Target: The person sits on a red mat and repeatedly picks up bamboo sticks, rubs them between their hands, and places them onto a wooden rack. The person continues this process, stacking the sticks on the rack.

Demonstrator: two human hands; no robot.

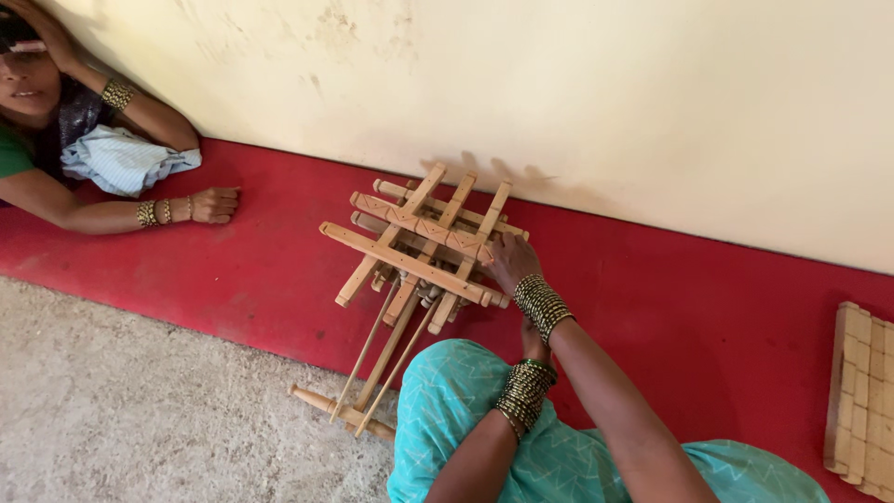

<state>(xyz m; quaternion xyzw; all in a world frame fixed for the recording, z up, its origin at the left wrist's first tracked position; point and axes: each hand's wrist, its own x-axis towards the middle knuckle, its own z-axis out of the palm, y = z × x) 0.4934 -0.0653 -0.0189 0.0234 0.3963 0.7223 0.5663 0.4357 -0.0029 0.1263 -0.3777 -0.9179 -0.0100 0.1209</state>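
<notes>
The right hand [510, 261] grasps the crossed-slat pale wooden winding frame [419, 240], already standing assembled on its base; left hand [533, 337] mostly hidden, its fingers' state unclear.

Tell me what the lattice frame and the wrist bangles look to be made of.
Lattice frame: seemingly bare, unpainted wood, pale tan with carved zigzag lines on the slats and thin round rods below. Bangles: probably metal or glass, a dark green and gold stack with a slight shine; the look leaves it open.
</notes>
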